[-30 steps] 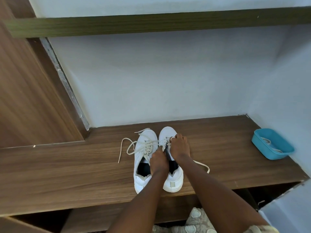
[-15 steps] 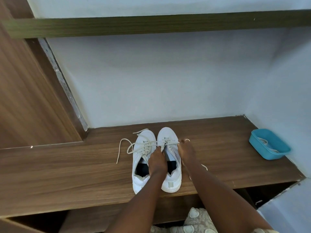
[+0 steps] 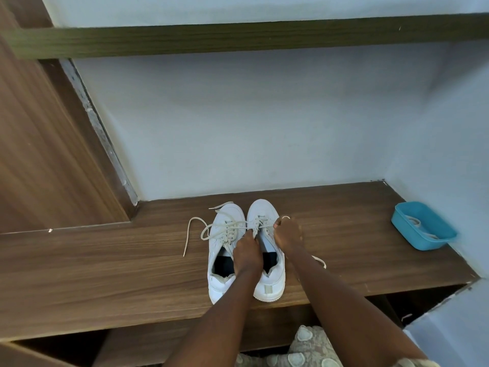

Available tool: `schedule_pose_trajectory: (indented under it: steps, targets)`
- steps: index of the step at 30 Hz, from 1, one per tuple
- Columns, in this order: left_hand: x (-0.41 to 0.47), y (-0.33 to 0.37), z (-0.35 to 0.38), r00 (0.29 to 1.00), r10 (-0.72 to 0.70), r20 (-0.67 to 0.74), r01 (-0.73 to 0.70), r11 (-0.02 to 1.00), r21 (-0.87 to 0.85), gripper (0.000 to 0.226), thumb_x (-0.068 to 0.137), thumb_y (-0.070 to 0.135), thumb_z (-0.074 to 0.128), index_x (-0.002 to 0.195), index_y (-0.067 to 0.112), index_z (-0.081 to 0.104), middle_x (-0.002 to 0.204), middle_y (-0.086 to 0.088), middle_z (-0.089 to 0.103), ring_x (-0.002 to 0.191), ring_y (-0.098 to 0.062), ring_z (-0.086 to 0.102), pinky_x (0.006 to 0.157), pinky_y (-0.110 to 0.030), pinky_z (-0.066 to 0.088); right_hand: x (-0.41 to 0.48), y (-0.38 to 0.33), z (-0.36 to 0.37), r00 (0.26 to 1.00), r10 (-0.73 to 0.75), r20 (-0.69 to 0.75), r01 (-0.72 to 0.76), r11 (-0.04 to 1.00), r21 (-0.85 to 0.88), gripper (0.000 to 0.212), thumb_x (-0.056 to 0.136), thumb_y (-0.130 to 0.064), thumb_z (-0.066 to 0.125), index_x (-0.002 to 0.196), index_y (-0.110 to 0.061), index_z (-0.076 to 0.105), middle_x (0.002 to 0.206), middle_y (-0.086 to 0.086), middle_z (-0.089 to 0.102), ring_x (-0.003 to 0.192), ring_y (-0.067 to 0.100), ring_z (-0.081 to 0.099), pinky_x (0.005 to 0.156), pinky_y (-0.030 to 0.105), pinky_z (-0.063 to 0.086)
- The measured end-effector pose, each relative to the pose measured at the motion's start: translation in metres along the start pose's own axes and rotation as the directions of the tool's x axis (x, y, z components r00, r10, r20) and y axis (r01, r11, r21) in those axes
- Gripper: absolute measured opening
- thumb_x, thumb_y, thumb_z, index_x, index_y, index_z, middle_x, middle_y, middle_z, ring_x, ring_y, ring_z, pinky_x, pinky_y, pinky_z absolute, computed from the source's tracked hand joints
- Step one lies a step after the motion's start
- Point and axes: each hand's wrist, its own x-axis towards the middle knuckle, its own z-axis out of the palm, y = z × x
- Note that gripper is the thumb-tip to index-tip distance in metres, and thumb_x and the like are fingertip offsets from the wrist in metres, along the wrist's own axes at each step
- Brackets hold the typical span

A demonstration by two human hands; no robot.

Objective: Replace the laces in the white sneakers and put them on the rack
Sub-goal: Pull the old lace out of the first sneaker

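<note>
Two white sneakers are sitting side by side and touching on one wooden shelf (image 3: 105, 260). Their toes are pointing at the back wall (image 3: 238, 128) and their heels are lying close to the shelf's front edge. The left sneaker (image 3: 229, 218) is carrying the left lace (image 3: 191, 233), which is trailing in a loose loop out over the bare wood on its left. The right sneaker (image 3: 262, 211) is carrying the right lace (image 3: 318, 260), whose tail is lying beside the right forearm.

Two hands are working over the right sneaker. The left hand (image 3: 247, 256) is resting on its tongue with the fingers bunched together; whether they are pinching a lace cannot be told. The right hand (image 3: 287, 235) is sitting just beside the sneaker's outer edge, its curled fingers pinching the right lace and drawing it taut from the eyelets.

One blue tray (image 3: 402, 223) is sitting well apart, against the right wall, holding something white.

Wide bare wood is stretching left of the sneakers, a narrower stretch is lying between them and the tray, and a thin strip is separating the toes from the wall. One plank (image 3: 238, 38) is crossing overhead.
</note>
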Motion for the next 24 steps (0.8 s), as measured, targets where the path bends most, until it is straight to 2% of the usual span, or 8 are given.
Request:
schedule_pose_trajectory:
  steps: [4,6,8,11,14,17,21,24]
  targets:
    - [0.000,-0.001,0.001,1.000,0.007,-0.006,-0.007,1.000,0.016,0.029,0.101,0.022,0.033,0.120,0.012,0.053,0.112,-0.010,0.064,0.105,-0.027,0.059,0.084,-0.036,0.046,0.002,0.014,-0.008,0.991,0.124,0.053,-0.129,0.985,0.116,0.036,0.099,-0.016,0.032,0.125,0.002,0.050,0.128,0.021,0.051,0.121,0.036,0.047,0.099,0.040,0.038]
    - [0.001,-0.001,0.002,1.000,0.006,-0.005,-0.006,1.000,0.020,0.030,0.101,0.021,0.033,0.122,0.013,0.052,0.113,-0.010,0.064,0.106,-0.027,0.059,0.085,-0.036,0.046,0.002,0.016,-0.009,0.990,0.135,0.029,-0.138,0.981,0.133,0.034,0.099,-0.016,0.034,0.122,0.001,0.052,0.127,0.020,0.052,0.119,0.035,0.048,0.097,0.038,0.039]
    - [0.001,-0.001,0.002,1.000,0.006,-0.001,-0.006,1.000,0.020,0.030,0.101,0.020,0.032,0.123,0.013,0.051,0.114,-0.011,0.063,0.107,-0.028,0.058,0.086,-0.037,0.045,0.001,0.012,-0.007,0.992,0.124,-0.020,-0.120,0.982,0.143,0.028,0.098,-0.020,0.041,0.116,-0.008,0.058,0.125,0.012,0.055,0.119,0.030,0.048,0.098,0.038,0.037]
    - [0.001,-0.002,0.002,1.000,-0.001,-0.004,0.001,1.000,-0.005,0.030,0.101,0.020,0.031,0.121,0.014,0.052,0.113,-0.010,0.064,0.105,-0.028,0.059,0.085,-0.038,0.046,-0.001,0.004,-0.001,0.999,0.044,0.006,-0.045,0.997,0.070,0.022,0.093,-0.030,0.051,0.109,-0.023,0.064,0.127,0.002,0.050,0.126,0.025,0.040,0.103,0.040,0.031]
    - [0.001,-0.001,0.002,1.000,-0.007,-0.010,0.007,0.999,-0.032,0.031,0.101,0.020,0.029,0.117,0.013,0.055,0.110,-0.009,0.065,0.102,-0.027,0.060,0.084,-0.037,0.047,-0.004,-0.003,0.003,0.999,-0.036,0.006,0.036,0.998,-0.048,0.021,0.093,-0.025,0.051,0.106,-0.025,0.067,0.127,0.000,0.046,0.126,0.023,0.037,0.102,0.039,0.031]
    - [0.000,-0.001,0.002,1.000,0.001,-0.014,-0.001,1.000,-0.025,0.030,0.101,0.019,0.029,0.117,0.013,0.054,0.111,-0.010,0.064,0.102,-0.027,0.059,0.082,-0.035,0.045,-0.004,-0.006,0.005,0.998,-0.057,-0.004,0.057,0.995,-0.086,0.022,0.095,-0.023,0.049,0.110,-0.021,0.065,0.129,0.001,0.045,0.126,0.023,0.036,0.102,0.039,0.032]
    - [0.000,-0.001,0.002,1.000,0.000,-0.012,-0.001,1.000,-0.015,0.031,0.102,0.022,0.030,0.120,0.013,0.053,0.112,-0.010,0.064,0.105,-0.028,0.059,0.082,-0.035,0.044,-0.003,0.002,0.003,1.000,-0.009,-0.020,0.008,0.999,-0.054,0.023,0.096,-0.022,0.046,0.113,-0.018,0.062,0.130,0.003,0.044,0.126,0.024,0.036,0.103,0.041,0.030]
    - [0.000,-0.001,0.002,1.000,0.007,-0.013,-0.007,1.000,-0.005,0.030,0.102,0.022,0.032,0.122,0.014,0.053,0.112,-0.010,0.064,0.105,-0.028,0.059,0.083,-0.036,0.045,-0.001,0.010,-0.001,0.993,0.109,-0.052,-0.108,0.994,0.027,0.024,0.098,-0.021,0.045,0.115,-0.013,0.059,0.129,0.008,0.047,0.125,0.027,0.040,0.101,0.039,0.032]
